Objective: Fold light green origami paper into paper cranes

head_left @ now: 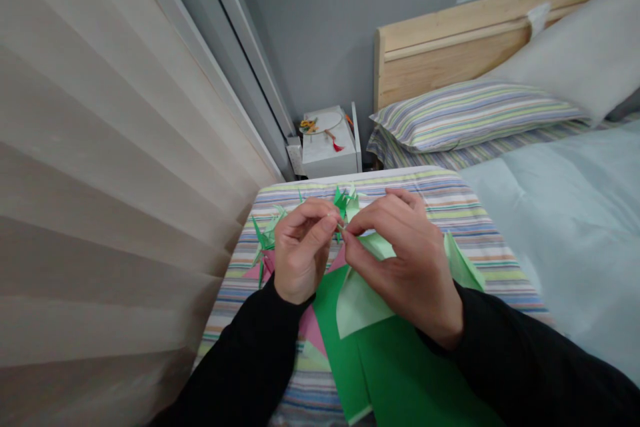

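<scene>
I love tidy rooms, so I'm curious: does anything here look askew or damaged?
I see no clear spill or damage. Only the paper looks a little askew: a light green sheet lies crooked over the green paper, with pink paper showing beside it on the striped cloth.

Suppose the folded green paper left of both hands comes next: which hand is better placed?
Probably the left hand: it is close beside that folded green paper, while the right hand is farther off. Both seem to pinch a small item.

The pinched piece [341, 227] is mostly hidden, too small to make out.
</scene>
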Demonstrator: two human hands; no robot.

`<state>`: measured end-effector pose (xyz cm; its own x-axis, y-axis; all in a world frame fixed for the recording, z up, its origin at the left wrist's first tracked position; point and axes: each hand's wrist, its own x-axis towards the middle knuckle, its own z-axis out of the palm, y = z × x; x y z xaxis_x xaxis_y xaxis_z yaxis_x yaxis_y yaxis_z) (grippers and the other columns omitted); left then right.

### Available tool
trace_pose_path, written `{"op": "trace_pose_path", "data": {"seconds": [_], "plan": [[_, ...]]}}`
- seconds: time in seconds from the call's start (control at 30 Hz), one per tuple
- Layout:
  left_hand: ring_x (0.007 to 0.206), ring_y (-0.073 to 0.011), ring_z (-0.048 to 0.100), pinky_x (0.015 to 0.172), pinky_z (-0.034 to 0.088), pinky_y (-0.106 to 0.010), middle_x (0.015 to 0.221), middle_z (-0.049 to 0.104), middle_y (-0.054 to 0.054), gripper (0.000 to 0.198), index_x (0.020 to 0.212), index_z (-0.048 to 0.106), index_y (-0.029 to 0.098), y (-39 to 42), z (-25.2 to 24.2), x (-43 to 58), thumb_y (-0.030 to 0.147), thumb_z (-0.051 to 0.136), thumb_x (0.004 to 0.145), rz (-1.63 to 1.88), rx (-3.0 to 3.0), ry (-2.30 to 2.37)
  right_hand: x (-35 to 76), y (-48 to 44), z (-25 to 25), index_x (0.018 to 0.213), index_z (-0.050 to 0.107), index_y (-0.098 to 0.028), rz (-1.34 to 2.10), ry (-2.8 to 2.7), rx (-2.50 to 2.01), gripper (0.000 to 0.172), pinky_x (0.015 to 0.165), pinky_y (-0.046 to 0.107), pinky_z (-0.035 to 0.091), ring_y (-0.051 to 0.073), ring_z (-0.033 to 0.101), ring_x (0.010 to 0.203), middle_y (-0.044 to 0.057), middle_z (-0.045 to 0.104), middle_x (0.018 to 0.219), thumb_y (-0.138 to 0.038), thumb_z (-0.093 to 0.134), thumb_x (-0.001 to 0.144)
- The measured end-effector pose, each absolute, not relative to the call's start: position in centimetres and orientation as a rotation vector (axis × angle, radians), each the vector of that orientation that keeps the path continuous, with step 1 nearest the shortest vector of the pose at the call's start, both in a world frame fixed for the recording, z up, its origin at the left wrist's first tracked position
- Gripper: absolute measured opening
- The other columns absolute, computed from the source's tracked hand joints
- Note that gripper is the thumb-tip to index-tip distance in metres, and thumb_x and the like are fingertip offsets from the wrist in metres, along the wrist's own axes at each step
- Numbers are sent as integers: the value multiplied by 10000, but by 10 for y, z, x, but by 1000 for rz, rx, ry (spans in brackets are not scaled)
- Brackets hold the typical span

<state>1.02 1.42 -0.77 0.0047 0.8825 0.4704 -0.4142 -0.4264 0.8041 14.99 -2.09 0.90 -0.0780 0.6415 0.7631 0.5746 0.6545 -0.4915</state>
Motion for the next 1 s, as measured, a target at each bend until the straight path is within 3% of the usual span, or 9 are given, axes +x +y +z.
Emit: {"op": "trace_pose_path", "data": {"seconds": [0.27,0.6,1.0], "plan": [[714,-114,552,642,484,-224,763,590,-16,246,744,727,188,16,-9,7,401,843,785,1582,1120,615,150,-21,8,788,594,-206,87,-1729,-986,144,1044,480,410,152,661,749,-30,688,749,-109,659,870],[727,-122,577,698,491,-237,738,607,-14,177,760,741,173,15,-11,7,314,845,788,1554,1216,582,150,-21,9,766,593,-185,123,-1713,-979,152,1044,488,406,145,643,741,-31,666,737,-85,673,847],[743,-139,571,713,475,-260,748,606,-22,171,767,735,175,15,-14,6,315,815,823,1600,1323,604,149,-18,7,760,585,-188,208,-1687,-954,171,897,413,422,150,610,740,-27,670,736,-61,680,823]]}}
